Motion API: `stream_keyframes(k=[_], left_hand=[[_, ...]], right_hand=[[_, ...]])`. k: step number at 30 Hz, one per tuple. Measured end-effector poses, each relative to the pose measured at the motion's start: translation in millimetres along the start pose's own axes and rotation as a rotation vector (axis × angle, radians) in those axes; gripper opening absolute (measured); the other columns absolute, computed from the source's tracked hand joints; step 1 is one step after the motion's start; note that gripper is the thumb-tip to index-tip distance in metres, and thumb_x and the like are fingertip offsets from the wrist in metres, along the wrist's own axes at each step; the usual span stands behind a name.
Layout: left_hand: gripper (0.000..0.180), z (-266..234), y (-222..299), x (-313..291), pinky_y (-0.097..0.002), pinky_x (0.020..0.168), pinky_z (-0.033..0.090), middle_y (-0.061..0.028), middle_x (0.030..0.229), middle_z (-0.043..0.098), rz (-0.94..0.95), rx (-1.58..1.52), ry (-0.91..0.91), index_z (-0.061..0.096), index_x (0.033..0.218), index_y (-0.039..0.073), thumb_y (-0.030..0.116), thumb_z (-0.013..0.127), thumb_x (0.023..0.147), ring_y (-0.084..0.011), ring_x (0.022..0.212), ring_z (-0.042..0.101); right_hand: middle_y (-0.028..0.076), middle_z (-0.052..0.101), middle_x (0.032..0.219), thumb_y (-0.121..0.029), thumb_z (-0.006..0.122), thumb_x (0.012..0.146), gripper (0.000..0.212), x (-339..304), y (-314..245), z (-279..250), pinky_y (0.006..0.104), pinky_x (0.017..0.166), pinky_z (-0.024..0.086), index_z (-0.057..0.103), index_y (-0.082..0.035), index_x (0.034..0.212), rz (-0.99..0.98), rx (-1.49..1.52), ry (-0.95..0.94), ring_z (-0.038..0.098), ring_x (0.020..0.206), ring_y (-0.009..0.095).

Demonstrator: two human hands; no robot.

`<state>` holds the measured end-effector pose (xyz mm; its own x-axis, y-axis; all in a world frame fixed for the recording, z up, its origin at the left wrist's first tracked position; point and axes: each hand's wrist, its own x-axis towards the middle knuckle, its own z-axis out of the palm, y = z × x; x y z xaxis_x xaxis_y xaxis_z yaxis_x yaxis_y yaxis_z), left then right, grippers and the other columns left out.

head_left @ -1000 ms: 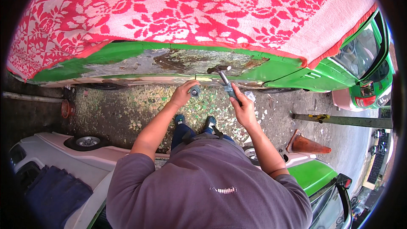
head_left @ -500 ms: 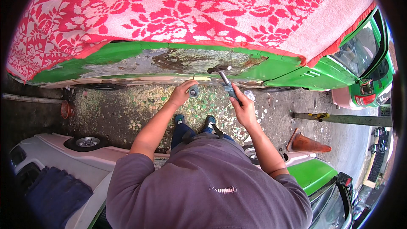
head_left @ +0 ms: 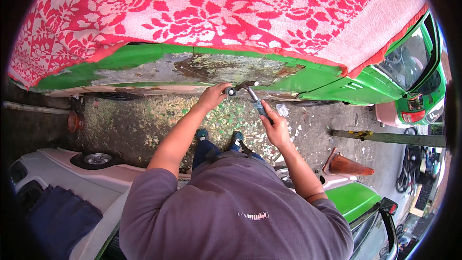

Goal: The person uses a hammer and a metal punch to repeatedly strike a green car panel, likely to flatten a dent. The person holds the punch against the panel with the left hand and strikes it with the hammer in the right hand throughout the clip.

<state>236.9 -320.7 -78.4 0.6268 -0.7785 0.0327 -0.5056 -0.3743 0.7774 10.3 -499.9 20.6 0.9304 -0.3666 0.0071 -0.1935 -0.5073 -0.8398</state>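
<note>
My left hand (head_left: 212,97) grips the grey side handle (head_left: 230,91) of a power tool. My right hand (head_left: 275,127) holds the tool's blue-grey body (head_left: 259,106). The tool's head (head_left: 244,86) is pressed against the lower side panel of a green car (head_left: 144,57), at a patch of bare, rusty metal (head_left: 207,67) where the paint is gone. A red and white flowered cloth (head_left: 216,9) covers the upper part of the car.
Green paint flakes litter the ground (head_left: 159,115) below the panel. My feet (head_left: 219,137) stand there. An orange traffic cone (head_left: 346,164) lies at the right. A white and green car (head_left: 82,178) is behind me. A wooden beam (head_left: 385,137) lies at the right.
</note>
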Motion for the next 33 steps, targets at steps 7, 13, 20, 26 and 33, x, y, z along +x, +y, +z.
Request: stream_keyframes(k=[7, 13, 20, 26, 33], left_hand=[[0.045, 4.9, -7.2, 5.7, -0.0411, 0.089, 0.053, -0.0115, 0.124, 0.064, 0.053, 0.037, -0.006, 0.058, 0.125, 0.013, 0.007, 0.071, 0.083, -0.0342, 0.109, 0.064], [0.047, 0.3, -6.8, 13.6, -0.0419, 0.088, 0.052, -0.0158, 0.121, 0.066, -0.024, 0.046, -0.011, 0.057, 0.129, 0.013, 0.011, 0.071, 0.084, -0.0361, 0.106, 0.065], [0.047, -2.4, -11.3, 24.4, -0.0429, 0.089, 0.052, -0.0181, 0.118, 0.066, 0.013, 0.088, 0.001, 0.057, 0.13, 0.009, 0.018, 0.071, 0.086, -0.0376, 0.106, 0.064], [0.046, -3.4, -4.8, 20.4, -0.0446, 0.089, 0.051, -0.0181, 0.116, 0.067, -0.009, 0.085, -0.014, 0.057, 0.129, 0.008, 0.02, 0.071, 0.087, -0.0392, 0.106, 0.063], [0.046, -8.6, 4.0, 23.9, -0.0437, 0.088, 0.051, -0.0186, 0.114, 0.067, -0.07, 0.041, -0.04, 0.058, 0.129, 0.009, 0.023, 0.072, 0.087, -0.0386, 0.107, 0.063]], right_hand=[[0.018, 0.062, 0.087, -0.012, 0.064, 0.094, 0.051, -20.3, 7.9, 12.5, 0.0418, 0.068, 0.052, 0.053, -0.018, 0.143, -0.18, -0.096, 0.08, 0.064, 0.074, 0.035], [0.016, 0.059, 0.083, -0.013, 0.064, 0.093, 0.052, -14.3, -5.7, 12.2, 0.0458, 0.065, 0.051, 0.052, -0.021, 0.143, -0.121, -0.061, 0.077, 0.062, 0.073, 0.036], [0.019, 0.061, 0.085, -0.01, 0.062, 0.095, 0.053, 8.7, -7.3, 14.6, 0.0422, 0.068, 0.049, 0.05, -0.018, 0.146, -0.141, -0.191, 0.065, 0.062, 0.072, 0.034], [0.019, 0.062, 0.088, -0.007, 0.063, 0.094, 0.055, 6.1, -11.4, 11.6, 0.0407, 0.07, 0.05, 0.05, -0.019, 0.146, -0.109, -0.25, 0.02, 0.063, 0.076, 0.034], [0.02, 0.064, 0.093, -0.006, 0.062, 0.094, 0.055, -0.1, -5.7, 16.0, 0.0384, 0.075, 0.051, 0.05, -0.019, 0.146, -0.206, 0.036, 0.246, 0.065, 0.083, 0.036]])
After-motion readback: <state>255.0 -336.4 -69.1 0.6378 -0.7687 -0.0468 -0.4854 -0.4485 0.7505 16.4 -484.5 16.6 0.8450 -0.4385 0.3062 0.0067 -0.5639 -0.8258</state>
